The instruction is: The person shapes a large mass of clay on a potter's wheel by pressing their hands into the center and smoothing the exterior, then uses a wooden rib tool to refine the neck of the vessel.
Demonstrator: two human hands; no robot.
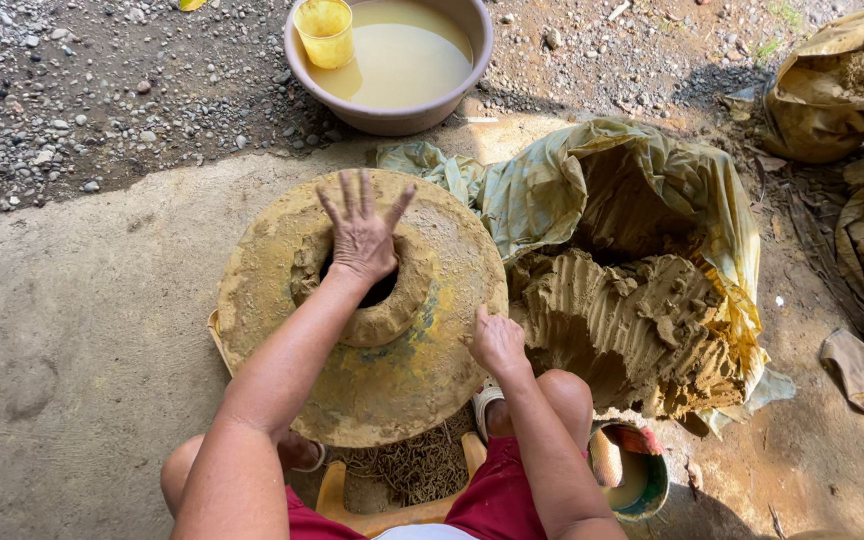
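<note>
- Clay ring (392, 310) sits at the middle of a round potter's wheel (432, 370), a thick, rough collar of wet tan clay with a dark hollow in its centre; its wall is lumpy and uneven.
- Wheel's disc is smeared with the same tan mud, with patches of yellow and grey showing through near the ring.
- Left hand (362, 235) lies over the far side of the ring, palm down, fingers spread wide apart and flat, gripping nothing.
- Right hand (497, 342) rests at the wheel's right edge, fingers curled loosely against the rim; whether it clasps anything cannot be told.
- Just right of the wheel, a big ridged lump of clay (632, 330) lies in an opened plastic sack (652, 170).
- Beyond the wheel, a basin (392, 118) of cloudy water stands on gravel, a yellow cup (325, 32) inside it.
</note>
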